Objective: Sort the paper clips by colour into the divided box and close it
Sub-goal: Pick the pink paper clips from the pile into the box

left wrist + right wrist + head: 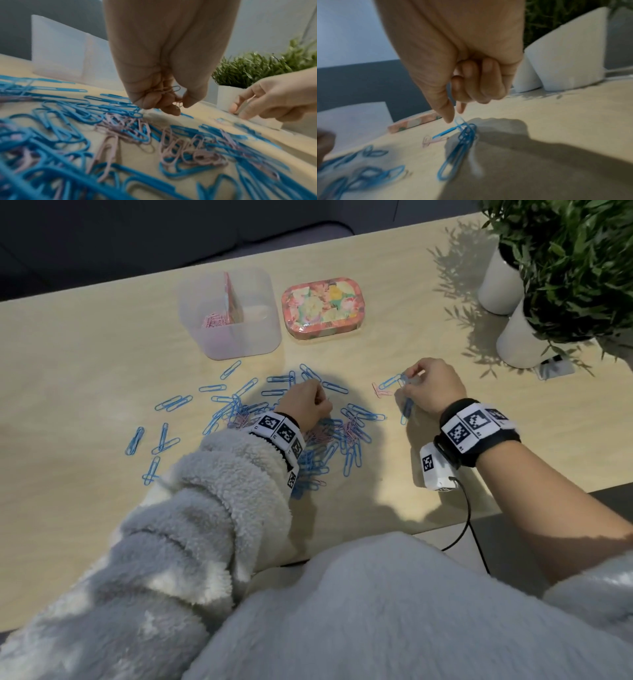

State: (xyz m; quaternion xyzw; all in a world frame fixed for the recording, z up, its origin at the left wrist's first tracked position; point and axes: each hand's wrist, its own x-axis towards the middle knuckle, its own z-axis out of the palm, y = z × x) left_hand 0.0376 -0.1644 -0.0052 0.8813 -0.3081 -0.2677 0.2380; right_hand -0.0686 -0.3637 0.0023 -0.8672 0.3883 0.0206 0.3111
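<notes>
A: Nearest first. What lies on the worktop (85, 344)?

B: A heap of paper clips (318, 440), mostly blue, with smaller pale pink ones tangled in the middle. Blue strays spread out to the left. The blue ones are long and glossy; the pink are thinner and duller.

A: Left hand (305, 402)?

B: Just over the heap's far edge. Fingers (150, 100) curled tight, pinching a small bunch of pink clips (169, 90); a loop sticks out between thumb and fingertips.

A: Right hand (430, 386)?

B: Off to the right of the heap, apart from it. Fingers curled, thumb and forefinger narrowed on the top of a cluster of blue clips (462, 142) that trails down to the worktop. One pink clip (381, 390) lies flat just left of them.

A: Farther back?

B: The divided box (233, 313), translucent, open, upright divider inside. Pink clips sit in its left compartment; the right one I cannot make out. Beside it on the right, apart, lies the floral lid (322, 306), flat on the worktop.

A: Beyond that?

B: Two white pots (513, 337) with green plants at far right.
</notes>
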